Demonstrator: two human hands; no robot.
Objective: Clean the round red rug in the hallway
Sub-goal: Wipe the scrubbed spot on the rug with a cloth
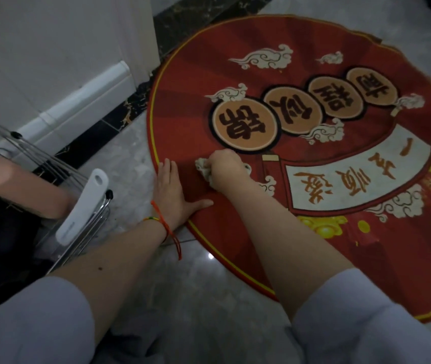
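The round red rug (182, 101), with a yellow border, cloud patterns and printed characters, lies flat on the grey marble floor. My left hand (172, 193) presses flat on the rug's near-left edge, fingers straight and thumb spread to the right. Just to its right, my right hand (227, 168) grips a crumpled pale cloth (203, 169) and holds it down on the rug below the tan circles. Most of the cloth is hidden under the fist.
A metal wire rack (51, 164) with a white plastic handle (83, 211) stands on the floor at the left, close to my left forearm. A white wall and baseboard (85, 101) run behind it, with a dark marble strip along the floor.
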